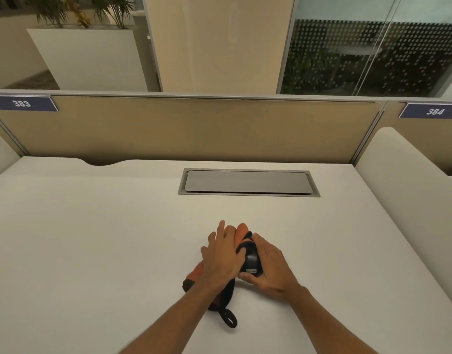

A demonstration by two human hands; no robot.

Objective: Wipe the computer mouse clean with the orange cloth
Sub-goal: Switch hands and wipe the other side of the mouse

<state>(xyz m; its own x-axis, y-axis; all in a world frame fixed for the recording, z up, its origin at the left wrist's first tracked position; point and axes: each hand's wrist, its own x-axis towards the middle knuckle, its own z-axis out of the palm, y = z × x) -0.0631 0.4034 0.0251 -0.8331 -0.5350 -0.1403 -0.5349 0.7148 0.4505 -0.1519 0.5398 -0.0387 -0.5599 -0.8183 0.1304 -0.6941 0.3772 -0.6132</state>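
1. Computer mouse (251, 259): dark grey, near the front middle of the white desk (92, 238), held between both hands. A small pale label shows on its near end.
2. Right hand (272, 267): cupped round the right flank of the mouse, fingers along the far side and thumb tucked under the near end, so the hand is clamped on the mouse. Whether the mouse rests on the desk or is slightly lifted cannot be told.
3. Left hand (223, 256): laid palm-down, fingers spread, pressing the orange cloth (242, 229) against the left side and top of the mouse; the fingers lie flat rather than curled.
4. Orange cloth: mostly hidden under the left hand. An orange fold shows beyond the fingertips and another at the wrist; its dark edging trails towards the viewer and ends in a small black loop (230, 319) lying on the desk.
5. Cable hatch (247, 182): grey, rectangular, lid down, set into the desk well beyond the hands.
6. Partition (194, 129): beige panel behind the desk, with number plates 383 (21, 103) and 384 (434, 111).
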